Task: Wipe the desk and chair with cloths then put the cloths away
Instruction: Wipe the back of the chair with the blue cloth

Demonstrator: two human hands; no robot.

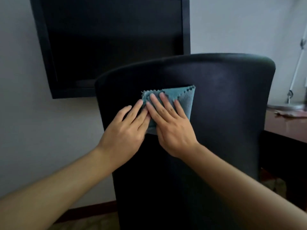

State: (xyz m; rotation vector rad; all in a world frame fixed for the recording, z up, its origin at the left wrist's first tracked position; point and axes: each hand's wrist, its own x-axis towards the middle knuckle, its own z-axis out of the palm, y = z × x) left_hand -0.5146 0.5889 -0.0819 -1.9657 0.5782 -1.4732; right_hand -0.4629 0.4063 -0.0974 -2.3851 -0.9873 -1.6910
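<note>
2 hands work 1 folded teal microfiber cloth (176,103), pressed flat against the black chair backrest (224,100) a little left of its middle. Your right hand (171,128) lies on the cloth with fingers straight and spread, gripping nothing. Your left hand (126,130) sits at the cloth's 8 o'clock edge, fingers nearly straight, tips on or under the fold; I cannot tell which.

Flat palms hold the cloth by friction alone, so easing the pressure on this upright surface would probably let it slide down and drop. The loose zigzag corner at 1 o'clock could fold back and leave streaks. A hard push may roll or tilt the chair toward the wall-mounted television (109,44) at 11 o'clock. The desk (285,125) at 3 o'clock carries a lamp base (287,107).
</note>
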